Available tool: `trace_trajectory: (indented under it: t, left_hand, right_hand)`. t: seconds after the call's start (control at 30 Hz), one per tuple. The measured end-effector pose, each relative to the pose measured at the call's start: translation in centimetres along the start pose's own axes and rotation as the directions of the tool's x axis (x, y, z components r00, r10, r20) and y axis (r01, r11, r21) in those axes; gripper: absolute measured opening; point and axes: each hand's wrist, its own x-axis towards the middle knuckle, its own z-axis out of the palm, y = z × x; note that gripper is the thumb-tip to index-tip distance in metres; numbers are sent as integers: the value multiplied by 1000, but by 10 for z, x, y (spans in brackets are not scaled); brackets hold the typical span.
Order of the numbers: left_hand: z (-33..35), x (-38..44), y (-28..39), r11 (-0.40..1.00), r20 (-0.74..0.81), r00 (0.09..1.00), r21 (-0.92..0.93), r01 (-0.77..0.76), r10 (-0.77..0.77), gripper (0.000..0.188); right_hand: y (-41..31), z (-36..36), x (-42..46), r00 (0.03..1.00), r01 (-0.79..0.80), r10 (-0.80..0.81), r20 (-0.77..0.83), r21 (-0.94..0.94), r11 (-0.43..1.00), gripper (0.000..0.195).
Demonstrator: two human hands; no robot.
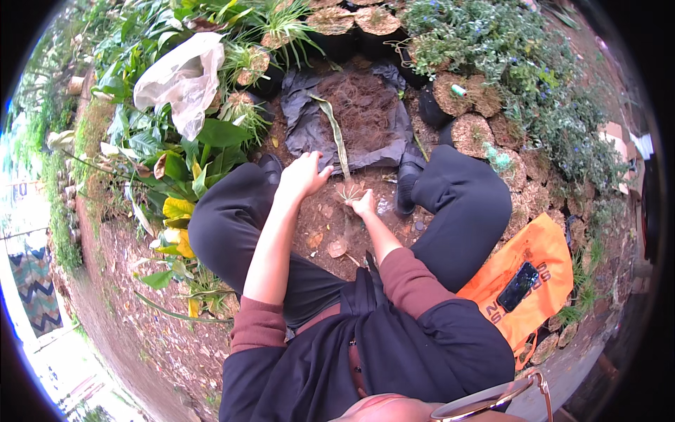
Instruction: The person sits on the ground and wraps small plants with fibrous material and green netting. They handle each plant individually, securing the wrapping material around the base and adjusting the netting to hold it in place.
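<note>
My right hand [363,203] grips the lower end of a single long leaf cutting, which looks like a snake plant leaf [336,126]. A splayed tuft of pale strands and brown fibre [348,191] surrounds that end at my fingers. Just left of the leaf hovers my left hand [306,176], thumb apart from the fingers, with nothing visible in it. Beyond both hands, a crumpled dark plastic sheet [300,113] lies on the soil under a heap of brown coir-like fibre [358,108]. The leaf's tip reaches over the sheet.
Leafy plants [211,142] and a translucent plastic bag [184,79] are at left. Fibre-topped black pots [469,136] curve around the right, bearing a green thread spool [459,90] and tangled green twine [498,158]. A phone [518,286] rests on an orange bag [548,248].
</note>
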Motion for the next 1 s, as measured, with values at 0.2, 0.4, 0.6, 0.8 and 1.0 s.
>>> trace_trajectory:
  t: [0.2,0.4,0.6,0.8,1.0]
  left_hand:
    - [7,6,2,996,-59,994,30,-88,90,56]
    - [-10,11,21,902,-503,811,-126,-412,300,52]
    - [-36,-14,89,545,-575,733,-507,-667,363,41]
    - [-43,-52,228,223,-563,626,-621,-751,540,36]
    - [-3,-34,317,353,-316,427,-267,-897,847,37]
  right_hand:
    - [-34,-7,-17,941,116,-112,-319,-9,993,84]
    - [-146,-82,-86,695,713,-241,-678,604,356,12]
    - [-124,-239,-229,408,802,-617,-673,587,-110,9]
    - [-9,-315,-188,586,805,-417,-695,556,205,4]
    - [111,-357,-37,685,457,-360,-634,-11,889,19]
